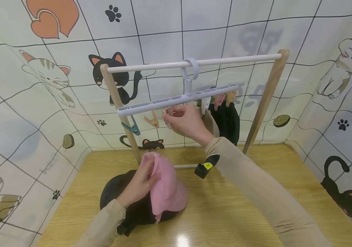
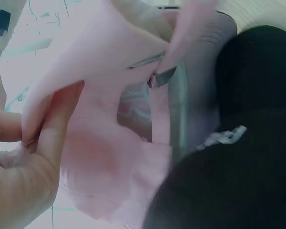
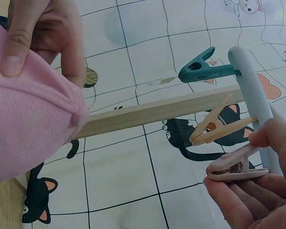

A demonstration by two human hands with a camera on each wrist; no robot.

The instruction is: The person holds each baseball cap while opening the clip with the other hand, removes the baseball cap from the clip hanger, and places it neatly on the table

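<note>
A pink cap [image 1: 169, 185] is pinched in my left hand [image 1: 139, 184] between thumb and fingers, its strap opening showing in the left wrist view. Higher up, my right hand [image 1: 191, 121] pinches a pale pink clip [image 3: 238, 164] attached to a lavender clip hanger [image 1: 163, 102]. In the right wrist view, an orange clip [image 3: 217, 126] and a teal clip [image 3: 207, 69] hang farther along the hanger. Behind my right hand a beige cap [image 1: 211, 124] hangs, partly hidden. Under the pink cap, a black cap [image 1: 114, 187] lies on the table.
The hanger hooks over a white rod [image 1: 151, 67] between wooden posts [image 1: 265, 99]. White [image 1: 205, 104], rose [image 1: 219, 100] and orange clips line its right half, with a dark cap [image 1: 230, 118] hanging there. Cat-patterned walls enclose the wooden table [image 1: 241, 195].
</note>
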